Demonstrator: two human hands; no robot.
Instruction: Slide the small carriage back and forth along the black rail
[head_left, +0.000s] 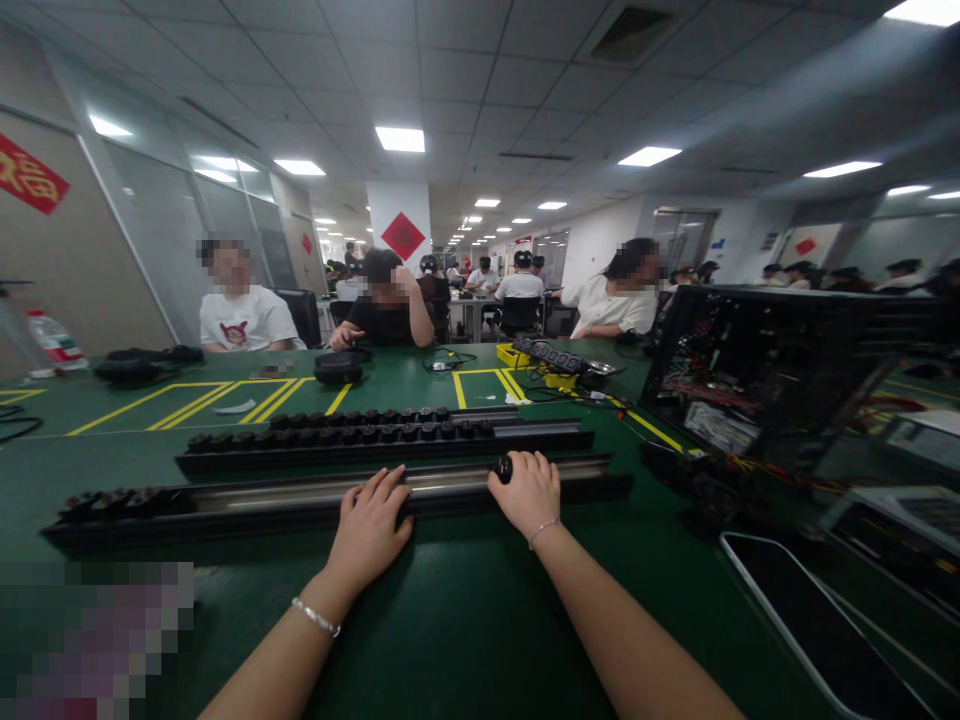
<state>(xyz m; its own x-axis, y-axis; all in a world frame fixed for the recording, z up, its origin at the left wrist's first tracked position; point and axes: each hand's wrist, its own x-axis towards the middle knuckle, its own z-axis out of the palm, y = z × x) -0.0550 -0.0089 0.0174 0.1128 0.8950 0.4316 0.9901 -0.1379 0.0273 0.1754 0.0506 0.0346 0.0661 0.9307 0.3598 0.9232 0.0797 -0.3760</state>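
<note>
A long black rail [300, 497] with a pale metal channel lies across the table before me. Several small black wheel-like pieces [120, 503] sit in its left end. My left hand [373, 522] rests over the rail's middle, fingers stretched out and thumb apart on the near side. At the rail's right part, my right hand [529, 492] is closed on a small round black piece [502, 468], held at the channel. Just behind lies a second rail [544, 437], lined with several black pieces [375, 434]. Farther back, a third rail [487, 413] is partly hidden.
To the right stand an open computer case [720, 370] with loose cables and a phone-like slab [814, 620]. A power strip [551, 355], a black pouch [337, 367] and a bottle [56, 340] lie farther back. Several people sit beyond the green table [450, 620].
</note>
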